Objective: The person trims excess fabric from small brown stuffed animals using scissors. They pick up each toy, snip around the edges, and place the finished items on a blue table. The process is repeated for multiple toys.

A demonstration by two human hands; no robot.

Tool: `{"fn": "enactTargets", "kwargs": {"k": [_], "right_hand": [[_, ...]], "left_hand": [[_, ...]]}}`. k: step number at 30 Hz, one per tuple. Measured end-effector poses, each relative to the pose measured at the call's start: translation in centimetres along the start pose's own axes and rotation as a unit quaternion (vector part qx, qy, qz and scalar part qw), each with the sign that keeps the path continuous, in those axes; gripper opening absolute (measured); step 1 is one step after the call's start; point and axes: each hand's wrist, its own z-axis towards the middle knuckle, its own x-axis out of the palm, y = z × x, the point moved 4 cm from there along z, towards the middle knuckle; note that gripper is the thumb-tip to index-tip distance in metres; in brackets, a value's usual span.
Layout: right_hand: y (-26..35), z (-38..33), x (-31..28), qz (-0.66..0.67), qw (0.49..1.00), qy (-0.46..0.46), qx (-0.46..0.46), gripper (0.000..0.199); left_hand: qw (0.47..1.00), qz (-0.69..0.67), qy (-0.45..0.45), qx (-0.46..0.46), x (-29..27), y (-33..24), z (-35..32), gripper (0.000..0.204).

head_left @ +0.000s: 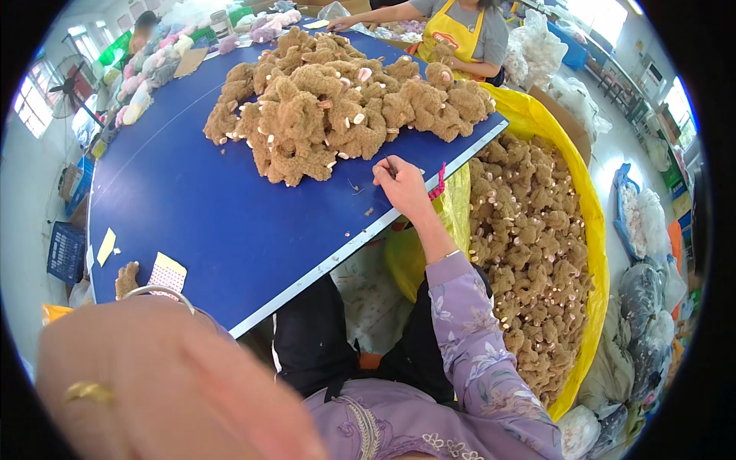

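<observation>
My right hand (400, 184) is closed near the table's front edge, with a small dark tool (392, 167) sticking up from its fingers. Most of that tool is hidden in the grip, so its kind is unclear. Just beyond it lies a big heap of brown plush toy pieces (307, 107) with small pale and pink parts. Very close and blurred, my left hand (169, 376) wears a gold-coloured ring and fills the lower left. Whether it holds anything cannot be made out. Past it, a single brown plush piece (126, 280) lies by a dotted card (166, 273).
A large yellow bag (590, 253) full of brown plush pieces stands at the table's right side. Thread scraps lie on the blue table (176, 192). Across it, a co-worker in a yellow apron (441, 31) reaches over the top. Pastel plush pieces (153, 73) line the far left edge.
</observation>
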Motion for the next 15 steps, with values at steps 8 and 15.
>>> {"fn": "enactTargets", "kwargs": {"k": [8,15], "right_hand": [[0.1,0.1,0.0,-0.03,1.0,0.0,0.003,0.019],[-0.1,0.1,-0.5,-0.05,0.999,-0.01,0.001,0.02]], "left_hand": [[1.0,-0.002,-0.021,0.006,1.2,0.5,0.8,0.051],[0.999,-0.011,-0.036,0.018,1.1,0.5,-0.4,0.051]]}}
